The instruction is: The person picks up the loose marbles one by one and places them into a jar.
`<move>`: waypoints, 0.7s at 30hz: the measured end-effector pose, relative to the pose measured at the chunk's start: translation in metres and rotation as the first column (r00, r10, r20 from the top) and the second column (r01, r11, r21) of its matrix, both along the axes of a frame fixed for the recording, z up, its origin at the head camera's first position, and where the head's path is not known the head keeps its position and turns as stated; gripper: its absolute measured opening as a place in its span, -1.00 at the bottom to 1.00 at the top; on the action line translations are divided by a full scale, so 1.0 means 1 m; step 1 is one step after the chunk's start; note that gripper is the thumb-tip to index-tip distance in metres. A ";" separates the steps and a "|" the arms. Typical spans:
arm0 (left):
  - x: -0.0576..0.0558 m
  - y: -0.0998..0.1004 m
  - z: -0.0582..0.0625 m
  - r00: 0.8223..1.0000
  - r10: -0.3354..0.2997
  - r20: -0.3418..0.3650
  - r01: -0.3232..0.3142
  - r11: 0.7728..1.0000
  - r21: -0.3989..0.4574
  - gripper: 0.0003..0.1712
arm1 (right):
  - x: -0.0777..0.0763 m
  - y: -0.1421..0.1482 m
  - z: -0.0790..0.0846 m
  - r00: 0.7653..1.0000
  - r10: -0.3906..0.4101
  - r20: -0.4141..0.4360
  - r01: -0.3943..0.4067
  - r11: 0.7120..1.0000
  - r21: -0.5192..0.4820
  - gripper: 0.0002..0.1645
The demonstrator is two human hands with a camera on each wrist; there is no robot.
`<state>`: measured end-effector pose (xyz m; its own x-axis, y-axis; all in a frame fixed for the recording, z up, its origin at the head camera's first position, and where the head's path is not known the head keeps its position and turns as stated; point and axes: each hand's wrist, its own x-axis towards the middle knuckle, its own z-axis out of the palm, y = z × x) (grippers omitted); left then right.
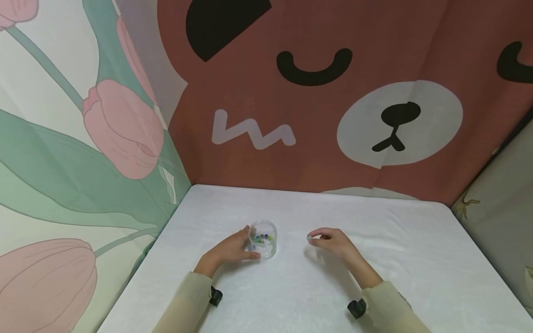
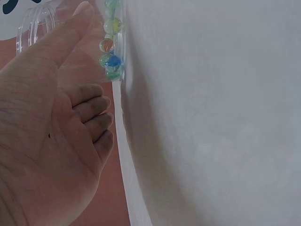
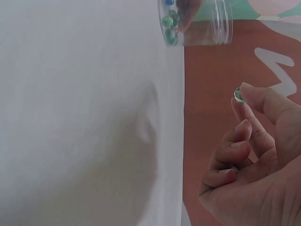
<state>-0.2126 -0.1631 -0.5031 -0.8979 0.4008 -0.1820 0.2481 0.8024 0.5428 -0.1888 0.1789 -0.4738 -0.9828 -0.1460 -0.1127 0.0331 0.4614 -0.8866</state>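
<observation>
A clear plastic jar (image 1: 270, 249) without a lid stands on the white table, with several coloured glass marbles (image 1: 264, 238) at its bottom. My left hand (image 1: 231, 248) holds the jar from its left side, the thumb lying along the near wall. In the left wrist view the thumb rests across the jar (image 2: 89, 52) beside green, blue and orange marbles (image 2: 112, 61). To the right of the jar, my right hand (image 1: 333, 243) pinches a greenish clear marble (image 3: 239, 95) between thumb and index finger, above the table. Its other fingers are curled in.
A white cloth covers the table (image 1: 316, 296). Behind it hangs a brown curtain (image 1: 250, 171) with a bear face, and a tulip-patterned curtain (image 1: 125, 194) borders the left edge. Small black cameras (image 1: 356, 308) sit at both wrists.
</observation>
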 end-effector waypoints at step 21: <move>-0.002 -0.002 -0.004 1.000 -0.023 -0.017 0.023 1.000 0.012 0.22 | -0.009 -0.055 0.011 1.000 0.011 -0.016 -0.012 1.000 -0.020 -0.75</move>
